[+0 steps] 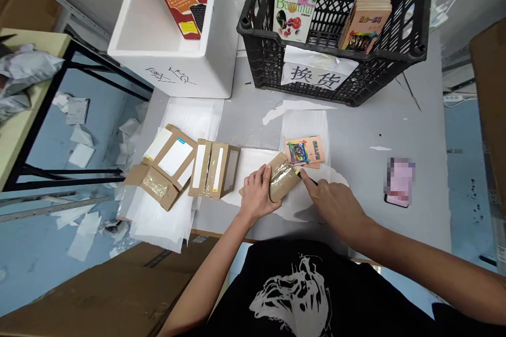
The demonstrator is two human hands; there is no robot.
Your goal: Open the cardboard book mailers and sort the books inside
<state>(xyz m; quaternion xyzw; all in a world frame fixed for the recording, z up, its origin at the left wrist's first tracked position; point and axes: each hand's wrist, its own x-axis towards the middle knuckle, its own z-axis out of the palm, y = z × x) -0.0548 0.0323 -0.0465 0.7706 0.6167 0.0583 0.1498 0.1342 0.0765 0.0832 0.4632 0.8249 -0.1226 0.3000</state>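
A small brown cardboard box (285, 178), sealed with clear shiny tape, lies tilted on the table in front of me. My left hand (256, 189) grips its left side, fingers and thumb closed on the cardboard. In my right hand (336, 204) is a slim black and yellow box cutter (307, 176), its front end against the right edge of the box; the blade is too small to make out. Just behind the box, thin orange booklets (316, 149) with a colourful cover picture lie on white sheeting. A closed carton (217, 168) stands left of my left hand.
An opened carton (166, 163) lies on white foam sheets (158, 226) at the left. A white foam bin (174, 71) and a black crate (269, 63), both holding books, stand at the back. A phone (399, 181) lies at right. Paper scraps litter the blue floor (47, 168).
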